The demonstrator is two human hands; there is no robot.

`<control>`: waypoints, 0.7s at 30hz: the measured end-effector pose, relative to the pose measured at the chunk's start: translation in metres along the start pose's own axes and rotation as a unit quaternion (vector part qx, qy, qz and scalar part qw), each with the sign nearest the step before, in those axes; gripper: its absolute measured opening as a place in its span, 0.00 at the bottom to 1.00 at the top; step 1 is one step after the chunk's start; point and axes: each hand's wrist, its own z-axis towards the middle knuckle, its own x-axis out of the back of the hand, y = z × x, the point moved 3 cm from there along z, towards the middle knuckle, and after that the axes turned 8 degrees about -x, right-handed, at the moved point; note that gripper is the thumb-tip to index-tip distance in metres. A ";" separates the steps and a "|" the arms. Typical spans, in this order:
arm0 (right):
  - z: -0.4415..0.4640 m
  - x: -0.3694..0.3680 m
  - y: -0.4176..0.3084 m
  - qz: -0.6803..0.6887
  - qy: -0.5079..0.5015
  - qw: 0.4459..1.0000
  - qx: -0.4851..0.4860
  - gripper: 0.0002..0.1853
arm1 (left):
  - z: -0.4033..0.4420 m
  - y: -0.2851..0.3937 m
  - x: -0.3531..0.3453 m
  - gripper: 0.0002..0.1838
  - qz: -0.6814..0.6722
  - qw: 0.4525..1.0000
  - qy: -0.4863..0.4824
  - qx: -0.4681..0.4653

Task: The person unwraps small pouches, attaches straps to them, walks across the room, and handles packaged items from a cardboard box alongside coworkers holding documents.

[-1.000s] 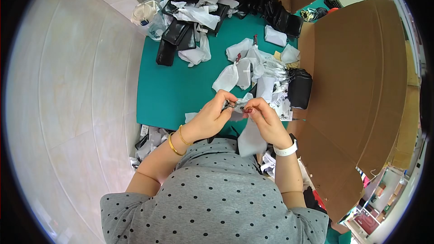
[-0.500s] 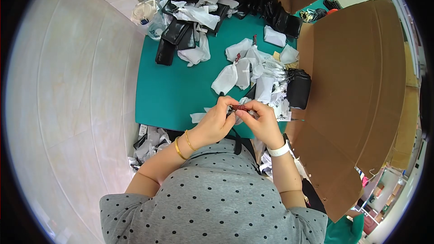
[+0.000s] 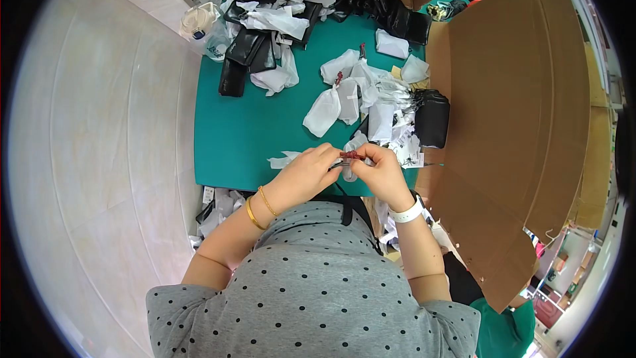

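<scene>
Above the near edge of the green worktop [image 3: 252,136], the left hand [image 3: 307,171] and right hand [image 3: 381,174] pinch a small dark-red piece [image 3: 352,155] between their fingertips. White paper wrapping [image 3: 356,144] lies just beyond it, near a wrapped bundle [image 3: 323,113].

grey top [image 3: 301,292], short loose sleeves: left sleeve [image 3: 177,305], right sleeve [image 3: 452,318]. small black round dots scattered all over fabric. left wrist [image 3: 264,205] has two gold-coloured bangles, upper one [image 3: 267,200] thin, lower one [image 3: 254,213] wider. right wrist [image 3: 401,207] has white watch-style band [image 3: 407,212]. black strap [image 3: 346,213] at waist. left hand [image 3: 310,171] and right hand [image 3: 382,176] bare.
</scene>
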 end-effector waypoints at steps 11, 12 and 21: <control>-0.037 -0.006 0.023 -0.093 0.117 0.976 0.160 0.06 | -0.002 -0.009 -0.016 0.10 -0.043 0.993 -0.107 0.014; -0.042 -0.005 0.025 -0.089 0.125 0.976 0.154 0.06 | -0.004 -0.010 -0.020 0.09 -0.064 0.990 -0.121 0.032; -0.085 -0.006 0.028 -0.175 0.064 0.967 0.176 0.08 | -0.004 0.006 -0.040 0.09 -0.135 0.965 -0.227 0.013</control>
